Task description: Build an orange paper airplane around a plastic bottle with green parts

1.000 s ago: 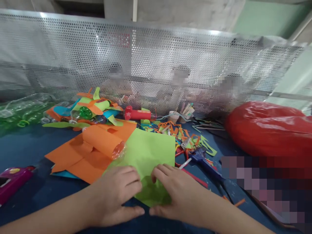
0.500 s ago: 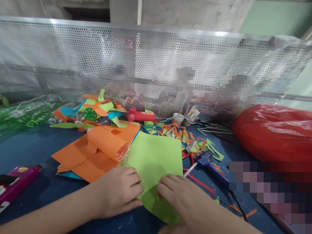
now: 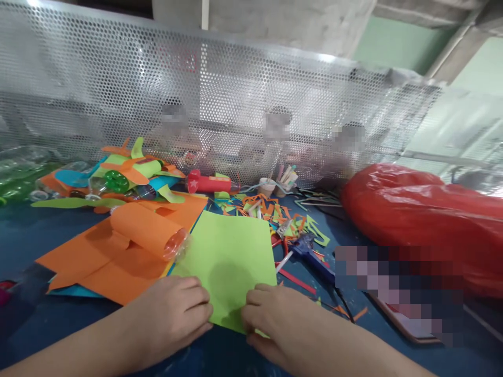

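Our right hand (image 3: pixel 275 317) draws its thumb nearer its fingers than half a second ago. At five o'clock, it and our left hand (image 3: pixel 175 309) at seven curl almost closed on the green sheet (image 3: pixel 236 251) between, presumably steadying its near edge.

The left hand (image 3: pixel 178 311) and right hand (image 3: pixel 271 319) gripped the near edge of the green sheet (image 3: pixel 231 256), with the orange-wrapped bottle (image 3: pixel 143 229) positioned to its left and the blue glue gun (image 3: pixel 314 256) to its right.
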Available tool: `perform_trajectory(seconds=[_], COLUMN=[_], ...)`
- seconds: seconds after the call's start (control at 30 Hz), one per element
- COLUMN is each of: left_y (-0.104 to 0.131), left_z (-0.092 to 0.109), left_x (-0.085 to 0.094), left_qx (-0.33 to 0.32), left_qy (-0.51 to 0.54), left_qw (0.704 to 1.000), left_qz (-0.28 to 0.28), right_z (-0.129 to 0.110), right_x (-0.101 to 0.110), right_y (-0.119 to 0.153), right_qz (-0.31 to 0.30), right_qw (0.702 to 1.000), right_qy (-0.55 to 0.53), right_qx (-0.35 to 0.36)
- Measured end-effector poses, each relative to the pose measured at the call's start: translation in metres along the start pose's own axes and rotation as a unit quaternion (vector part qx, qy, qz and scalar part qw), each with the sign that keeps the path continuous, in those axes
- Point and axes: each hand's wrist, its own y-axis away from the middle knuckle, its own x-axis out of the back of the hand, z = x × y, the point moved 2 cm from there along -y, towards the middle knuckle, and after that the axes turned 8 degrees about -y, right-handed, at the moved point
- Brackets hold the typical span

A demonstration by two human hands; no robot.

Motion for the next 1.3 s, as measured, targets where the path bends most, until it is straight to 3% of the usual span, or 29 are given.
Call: perform_trajectory(seconds=[0.2,0.47,0.7,0.93,1.13,1.3], left_y=[0.001,0.013,0.034,0.044,0.046,0.051], left_z=[0.001,-0.002,-0.007,-0.017,-0.017,-0.015], left_x=[0.002,0.019,0.011,0.008,0.005,-0.005], left_qx=[0.028,0.094,0.197,0.317,0.311,0.288], left_qy=[0.087,0.247,0.233,0.237,0.218,0.211], left_qw=[0.994,0.953,0.945,0.910,0.918,0.930], left_qz=[-0.063,-0.149,-0.117,-0.123,-0.115,-0.092], right_z=[-0.004,0.010,0.018,0.021,0.027,0.032], right_x=[0.005,0.005,-0.001,-0.020,-0.034,-0.038], right_y=[0.005,0.015,0.015,0.013,0.013,0.012], right_qz=[-0.014,-0.013,-0.003,0.012,0.104,0.132], right_qw=[1.000,0.992,0.988,0.976,0.963,0.963], right_qy=[-0.010,-0.119,-0.147,-0.181,-0.224,-0.207], right_qx=[-0.015,-0.042,-0.044,-0.116,-0.112,-0.112])
